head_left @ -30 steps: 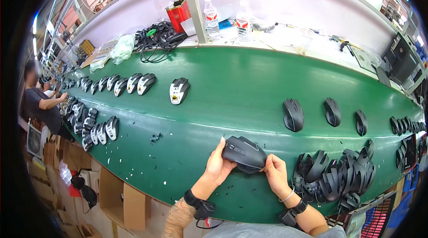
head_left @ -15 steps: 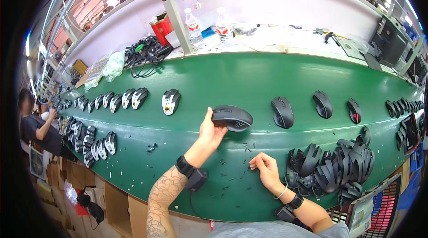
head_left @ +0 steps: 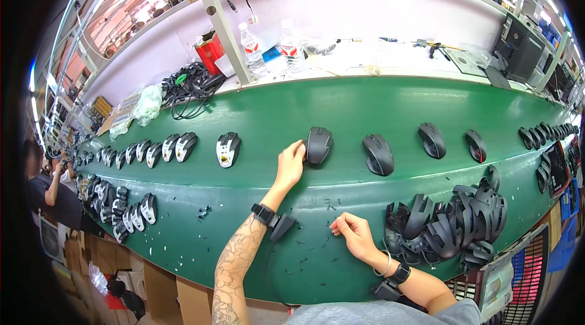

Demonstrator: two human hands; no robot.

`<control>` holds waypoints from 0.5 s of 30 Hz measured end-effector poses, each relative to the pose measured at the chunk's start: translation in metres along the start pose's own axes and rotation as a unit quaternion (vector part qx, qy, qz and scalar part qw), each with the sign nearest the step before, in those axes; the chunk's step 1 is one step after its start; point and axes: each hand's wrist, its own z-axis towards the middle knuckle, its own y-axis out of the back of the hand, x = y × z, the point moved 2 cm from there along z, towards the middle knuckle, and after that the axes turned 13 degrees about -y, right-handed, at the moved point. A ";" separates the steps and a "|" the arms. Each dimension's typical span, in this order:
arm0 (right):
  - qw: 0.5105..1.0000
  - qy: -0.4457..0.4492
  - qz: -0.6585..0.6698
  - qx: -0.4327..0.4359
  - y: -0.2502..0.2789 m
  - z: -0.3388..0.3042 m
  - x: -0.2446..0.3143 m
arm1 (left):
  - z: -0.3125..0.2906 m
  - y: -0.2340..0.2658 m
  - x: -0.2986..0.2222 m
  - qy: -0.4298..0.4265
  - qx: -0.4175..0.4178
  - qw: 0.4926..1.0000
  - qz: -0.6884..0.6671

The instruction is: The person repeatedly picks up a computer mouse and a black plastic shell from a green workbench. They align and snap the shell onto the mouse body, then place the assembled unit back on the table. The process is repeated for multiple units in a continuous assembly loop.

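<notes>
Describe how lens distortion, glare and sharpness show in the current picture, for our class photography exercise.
Head view: the fisheye bows the edges of the green bench, and black fills the corners; head view: pale glare streaks along the bench; head view: the mouse by the left fingers looks fairly crisp, while mice at the far left are too small to make out clearly.

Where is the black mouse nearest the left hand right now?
In the head view, the black mouse sits just right of centre on the green table, beside the left hand, between a partly white mouse and a second black mouse.
</notes>
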 end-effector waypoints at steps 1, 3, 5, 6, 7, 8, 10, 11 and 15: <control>1.000 0.001 -0.012 0.000 -0.002 0.000 -0.001 | -0.010 0.002 -0.002 -0.071 0.001 0.994 0.085; 0.999 0.003 -0.035 0.004 -0.005 0.000 -0.001 | -0.024 0.007 -0.006 -0.209 0.003 0.945 0.253; 0.999 0.005 -0.052 -0.005 -0.003 -0.001 0.001 | -0.030 0.003 -0.028 -0.138 0.079 0.947 0.279; 0.998 0.008 -0.060 -0.004 -0.004 -0.001 0.003 | -0.033 0.003 -0.030 -0.137 0.095 0.944 0.285; 0.998 0.009 -0.058 -0.002 -0.004 0.000 0.003 | -0.035 0.004 -0.031 -0.137 0.112 0.941 0.290; 0.998 0.010 -0.055 0.000 -0.005 -0.001 0.001 | -0.037 0.004 -0.033 -0.176 0.119 0.924 0.317; 0.998 0.013 -0.054 0.002 -0.005 -0.001 0.001 | -0.039 0.004 -0.031 -0.189 0.140 0.904 0.358; 0.998 0.013 -0.056 0.005 -0.005 -0.001 0.002 | -0.040 0.004 -0.029 -0.197 0.151 0.892 0.378; 0.998 0.007 -0.056 0.006 -0.005 -0.004 0.008 | -0.047 0.000 -0.028 -0.210 0.211 0.858 0.418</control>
